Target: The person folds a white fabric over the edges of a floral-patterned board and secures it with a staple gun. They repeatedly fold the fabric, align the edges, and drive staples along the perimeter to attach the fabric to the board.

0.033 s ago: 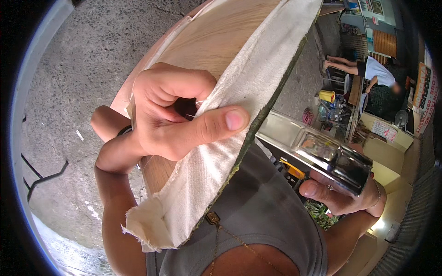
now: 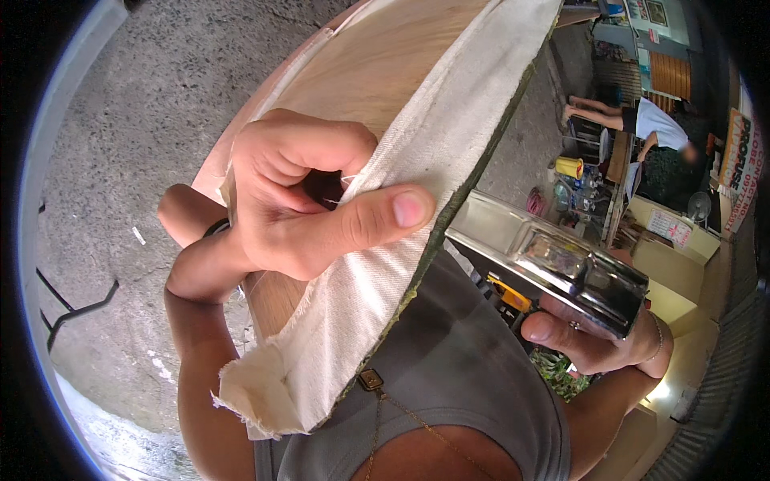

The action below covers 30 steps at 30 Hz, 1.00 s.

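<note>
Slanting across the middle is a strip of off-white cloth (image 2: 321, 321) with a frayed lower end, bordered by a dark green edge. It runs along a wooden panel (image 2: 377, 64). My left hand (image 2: 297, 192) grips this cloth, its thumb pressed flat on the strip and its fingers curled behind, where their tips are partly hidden. At the right, my right hand (image 2: 593, 341) is closed around a shiny metal staple gun (image 2: 577, 276). The tool's front end reaches the dark green edge; whether it touches cannot be told, as the cloth hides its nose.
Rough concrete floor (image 2: 144, 120) spreads to the left, with a bent black metal rod (image 2: 76, 309) near the rim. At the far right a person (image 2: 658, 128) bends over a cluttered bench, near a yellow container (image 2: 569, 167) and a fan (image 2: 699, 206).
</note>
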Each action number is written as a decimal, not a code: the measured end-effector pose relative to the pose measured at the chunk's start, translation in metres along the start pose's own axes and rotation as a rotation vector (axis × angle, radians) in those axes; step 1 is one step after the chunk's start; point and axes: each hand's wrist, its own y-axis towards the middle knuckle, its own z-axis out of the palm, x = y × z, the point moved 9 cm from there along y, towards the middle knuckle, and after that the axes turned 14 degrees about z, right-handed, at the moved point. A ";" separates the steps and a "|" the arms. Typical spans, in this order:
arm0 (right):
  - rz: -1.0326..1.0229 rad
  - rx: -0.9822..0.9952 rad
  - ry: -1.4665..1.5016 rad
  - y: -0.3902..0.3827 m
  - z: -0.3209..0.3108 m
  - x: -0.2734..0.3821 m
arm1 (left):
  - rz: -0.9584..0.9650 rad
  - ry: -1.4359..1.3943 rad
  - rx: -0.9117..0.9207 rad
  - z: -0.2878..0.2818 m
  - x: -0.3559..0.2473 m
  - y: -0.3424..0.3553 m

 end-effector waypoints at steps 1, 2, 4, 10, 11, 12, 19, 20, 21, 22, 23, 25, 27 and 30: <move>0.037 -0.003 0.012 -0.003 0.001 0.000 | -0.005 -0.020 0.029 0.002 0.002 0.002; 0.072 -0.005 0.025 -0.006 0.002 -0.001 | -0.010 -0.038 0.057 0.004 0.003 0.003; 0.106 0.000 0.036 -0.009 0.004 -0.003 | -0.009 -0.047 0.097 0.005 0.005 0.005; 0.181 0.050 0.092 0.005 0.002 -0.013 | 0.023 -0.002 0.073 -0.002 0.008 0.008; 0.177 0.052 0.086 0.005 0.002 -0.011 | 0.024 -0.001 0.082 -0.001 0.008 0.008; 0.172 0.056 0.079 0.006 0.002 -0.009 | 0.024 0.009 0.102 -0.001 0.009 0.008; -0.079 -0.024 -0.205 0.015 0.008 0.014 | -0.002 -0.001 0.098 0.001 0.008 0.007; -0.036 -0.082 -0.153 0.015 0.009 0.014 | -0.020 -0.039 0.085 0.003 0.010 0.008; 0.040 -0.130 -0.063 0.008 0.008 0.006 | -0.061 -0.084 0.069 0.005 0.012 0.008; 0.057 -0.154 0.012 0.011 0.004 -0.001 | -0.070 -0.051 0.042 -0.001 0.010 0.008; 0.134 -0.181 0.130 -0.004 0.003 -0.016 | -0.081 -0.045 0.032 -0.004 0.008 0.009; 0.226 -0.233 0.274 -0.021 -0.007 -0.040 | -0.065 0.032 0.045 -0.013 0.007 0.007; 0.217 -0.293 0.241 -0.014 -0.032 -0.043 | -0.120 -0.018 -0.053 -0.017 0.006 0.002; 0.155 -0.486 0.025 -0.002 -0.093 -0.013 | -0.191 -0.129 -0.029 -0.009 0.023 0.005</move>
